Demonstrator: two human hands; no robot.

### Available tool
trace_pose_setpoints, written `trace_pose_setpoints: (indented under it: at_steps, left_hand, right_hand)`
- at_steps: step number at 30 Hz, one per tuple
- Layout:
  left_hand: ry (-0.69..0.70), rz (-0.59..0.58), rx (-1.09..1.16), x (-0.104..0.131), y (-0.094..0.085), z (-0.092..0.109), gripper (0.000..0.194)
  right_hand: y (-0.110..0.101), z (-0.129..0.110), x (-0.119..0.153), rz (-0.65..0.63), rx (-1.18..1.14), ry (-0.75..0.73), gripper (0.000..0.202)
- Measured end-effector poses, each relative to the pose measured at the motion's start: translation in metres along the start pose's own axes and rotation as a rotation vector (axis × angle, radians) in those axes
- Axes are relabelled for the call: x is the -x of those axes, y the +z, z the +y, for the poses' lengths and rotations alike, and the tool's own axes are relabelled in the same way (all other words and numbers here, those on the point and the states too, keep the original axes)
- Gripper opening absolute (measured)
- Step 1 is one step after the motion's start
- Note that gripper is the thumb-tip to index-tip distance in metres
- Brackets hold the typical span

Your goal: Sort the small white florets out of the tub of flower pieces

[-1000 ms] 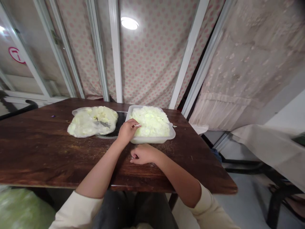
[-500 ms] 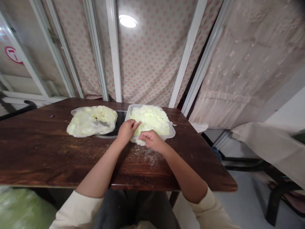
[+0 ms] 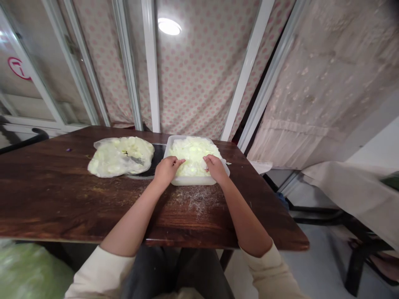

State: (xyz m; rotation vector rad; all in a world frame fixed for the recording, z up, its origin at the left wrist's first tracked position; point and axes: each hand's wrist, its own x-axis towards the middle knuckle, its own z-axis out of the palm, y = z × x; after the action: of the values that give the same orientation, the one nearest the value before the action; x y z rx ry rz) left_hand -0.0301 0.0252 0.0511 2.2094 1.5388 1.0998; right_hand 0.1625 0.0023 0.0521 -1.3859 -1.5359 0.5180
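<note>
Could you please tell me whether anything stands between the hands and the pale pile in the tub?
Nothing visible does: the left hand and right hand are over the tub, close to the pile, though whether they touch it is unclear.

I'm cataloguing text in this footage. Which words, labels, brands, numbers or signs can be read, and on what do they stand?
Readable words, brands or numbers: none.
Round pinkish-red sign on the framed glass panel at far left: too unclear to read.
White rectangular plastic tub and translucent plastic bag of pale yellow-green pieces: no lettering visible.
</note>
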Motion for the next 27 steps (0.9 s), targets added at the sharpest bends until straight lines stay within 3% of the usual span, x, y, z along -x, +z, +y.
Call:
trace_pose_setpoints:
  at_steps: [5,12,15,17,21,24,27]
  left_hand:
    - [0.024,-0.016,-0.002,-0.004,0.003,-0.006,0.017]
    - [0.104,0.077,0.050,-0.008,0.008,-0.018,0.043]
    - [0.180,0.085,-0.001,-0.002,0.003,-0.010,0.040]
    - [0.305,0.086,-0.073,0.003,-0.001,-0.002,0.031]
    - [0.564,-0.132,-0.084,0.006,-0.008,0.007,0.031]
    - [0.614,-0.276,0.014,0.004,-0.008,0.004,0.028]
    - [0.581,-0.323,0.068,0.001,-0.005,-0.001,0.030]
  right_hand:
    - [0.000,0.006,-0.002,0.032,0.084,-0.062,0.033]
    - [-0.001,0.002,0.000,0.093,0.121,-0.057,0.044]
    - [-0.002,0.000,0.002,0.106,0.137,-0.029,0.048]
    - [-0.001,-0.001,0.003,0.119,0.147,-0.013,0.049]
    - [0.000,-0.001,0.003,0.124,0.155,-0.025,0.050]
    - [0.000,0.000,0.003,0.112,0.155,-0.059,0.048]
    - [0.000,-0.001,0.003,0.090,0.161,-0.069,0.046]
